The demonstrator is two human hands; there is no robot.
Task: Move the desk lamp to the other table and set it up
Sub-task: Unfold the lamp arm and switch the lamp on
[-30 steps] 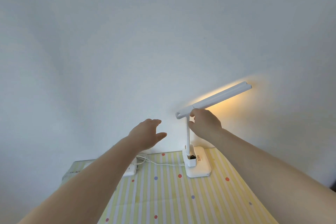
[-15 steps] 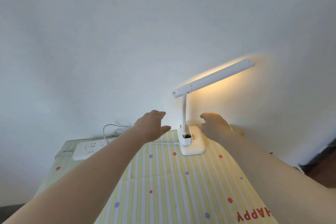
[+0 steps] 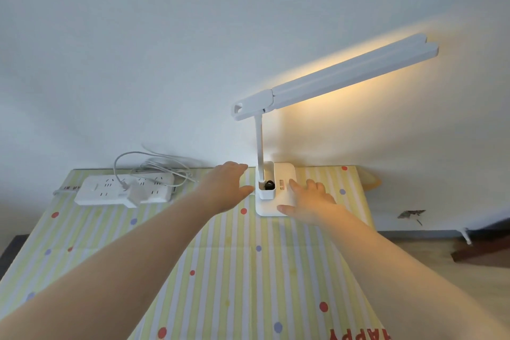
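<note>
lamp (image 3: 276, 188): lit, upright at the far right of the desk (image 3: 220, 270), base flat on the striped cloth.
left hand (image 3: 226, 188): open, just left of the base, holding nothing.
right hand (image 3: 311, 199): fingers flat on the base, not curled.
strip (image 3: 124, 190): far left, cable coiled on it.
advice: press the base steady, adjust the head gently, keep the cable slack.

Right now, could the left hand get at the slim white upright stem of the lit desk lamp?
Probably yes: the left hand is open beside the stem, with nothing between them; the right hand rests lower, on the lamp's base.
</note>
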